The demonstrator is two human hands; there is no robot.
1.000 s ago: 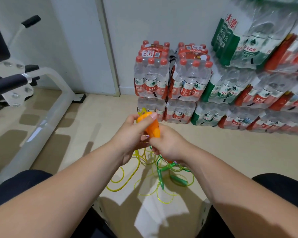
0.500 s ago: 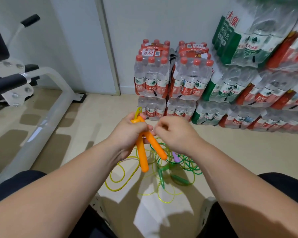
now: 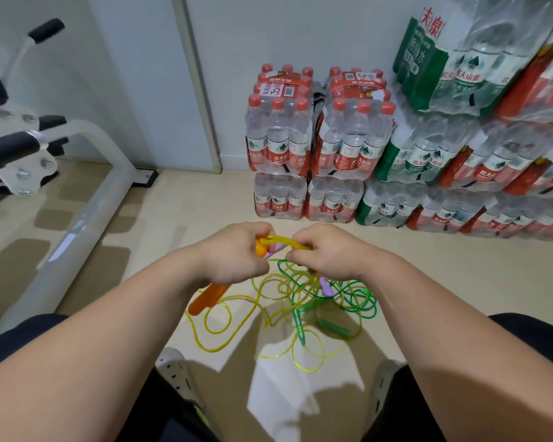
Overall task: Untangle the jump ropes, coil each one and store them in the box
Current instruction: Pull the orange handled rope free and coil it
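Observation:
My left hand (image 3: 237, 253) grips the two orange handles (image 3: 208, 296) of the yellow jump rope, which stick out below my fist. My right hand (image 3: 324, 250) pinches a loop of the yellow cord (image 3: 288, 242) stretched between both hands. Below them a tangle of yellow rope (image 3: 224, 327) and green rope (image 3: 355, 298) lies on the floor. The green handles (image 3: 300, 325) rest in the tangle, and a purple handle (image 3: 328, 288) shows under my right hand. No box is in view.
Stacked packs of water bottles (image 3: 316, 148) line the wall ahead and to the right. A white exercise machine frame (image 3: 87, 199) stands at the left. My knees and light shoes (image 3: 176, 371) frame the bottom of the view.
Both hands have lowered toward the floor. The orange handles swung down under my left fist, and my right hand has taken hold of a loop of yellow cord.

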